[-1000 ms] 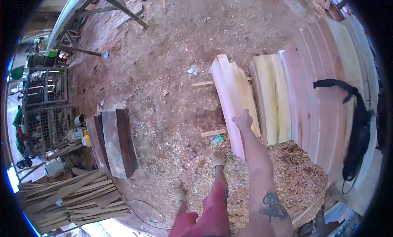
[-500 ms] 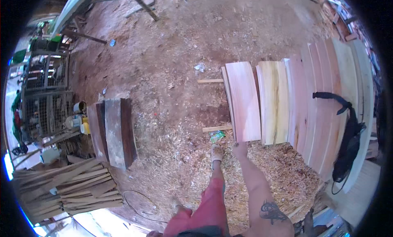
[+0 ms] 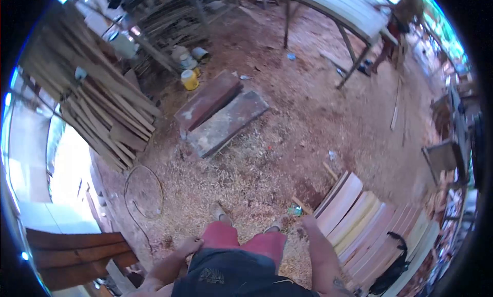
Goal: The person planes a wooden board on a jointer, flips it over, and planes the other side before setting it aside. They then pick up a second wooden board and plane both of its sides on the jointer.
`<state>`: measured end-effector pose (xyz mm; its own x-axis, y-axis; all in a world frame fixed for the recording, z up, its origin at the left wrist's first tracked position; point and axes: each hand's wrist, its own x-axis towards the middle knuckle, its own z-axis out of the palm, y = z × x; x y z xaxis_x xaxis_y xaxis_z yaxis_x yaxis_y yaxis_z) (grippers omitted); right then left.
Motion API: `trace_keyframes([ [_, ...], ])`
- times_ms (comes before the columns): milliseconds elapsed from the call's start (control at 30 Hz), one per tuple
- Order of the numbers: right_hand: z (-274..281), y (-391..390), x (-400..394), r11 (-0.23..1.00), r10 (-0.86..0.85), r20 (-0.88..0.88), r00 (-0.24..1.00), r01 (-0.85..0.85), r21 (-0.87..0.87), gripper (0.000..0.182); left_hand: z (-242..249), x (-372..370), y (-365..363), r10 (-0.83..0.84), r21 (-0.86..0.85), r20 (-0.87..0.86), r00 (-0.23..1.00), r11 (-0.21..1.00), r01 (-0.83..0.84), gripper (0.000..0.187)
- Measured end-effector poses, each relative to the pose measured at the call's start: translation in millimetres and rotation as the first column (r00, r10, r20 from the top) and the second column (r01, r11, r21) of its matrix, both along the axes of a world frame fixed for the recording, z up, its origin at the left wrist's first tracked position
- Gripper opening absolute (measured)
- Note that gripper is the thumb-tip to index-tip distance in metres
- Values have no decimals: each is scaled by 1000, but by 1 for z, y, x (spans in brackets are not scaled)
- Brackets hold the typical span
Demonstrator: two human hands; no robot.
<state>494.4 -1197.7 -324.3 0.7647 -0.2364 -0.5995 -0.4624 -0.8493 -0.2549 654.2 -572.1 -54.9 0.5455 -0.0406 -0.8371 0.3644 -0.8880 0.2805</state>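
Observation:
My left hand [image 3: 191, 244] hangs beside the left leg of the red shorts [image 3: 221, 235], its fingers loosely bent and nothing visible in it. To the right, my right hand [image 3: 309, 223] is low near the end of a row of pale planks [image 3: 339, 199], overlapping the nearest plank's corner in this view. Its fingers are small and blurred, so I cannot tell what, if anything, they hold. Sandals show on the feet, on a floor of wood shavings [image 3: 241, 168]. A black bag [image 3: 387, 274] lies over the planks at the right.
Two thick dark boards [image 3: 231, 117] lie ahead, with a yellow container [image 3: 189, 80] behind them. Stacked wood strips [image 3: 110, 122] stand at left, a wire loop [image 3: 144, 193] below them. Brown boards [image 3: 77, 253] are at lower left. A person [image 3: 398, 27] stands by a table [image 3: 339, 9].
My view has swung left, bringing the dark boards to the middle and the pale planks to the lower right. My left hand shows more fully; my right hand sits lower in view.

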Motion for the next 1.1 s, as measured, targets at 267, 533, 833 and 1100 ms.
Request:
trace_keyframes([
  [267,184,84,231,992,33,-93,995,-43,-115,20,-40,84,159,371,-62,113,922,928,-366,56],
  [533,203,309,375,607,-370,-354,859,512,608,28,-80,78,282,665,-24,141,734,743,-669,60],
  [833,107,325,477,163,-558,-662,501,848,504,22,-87,41,222,757,136,-59,650,651,-746,51],
  [1100,-77,286,591,-154,-606,-753,256,891,427,21,-24,65,53,528,242,-424,735,849,-470,83],
])
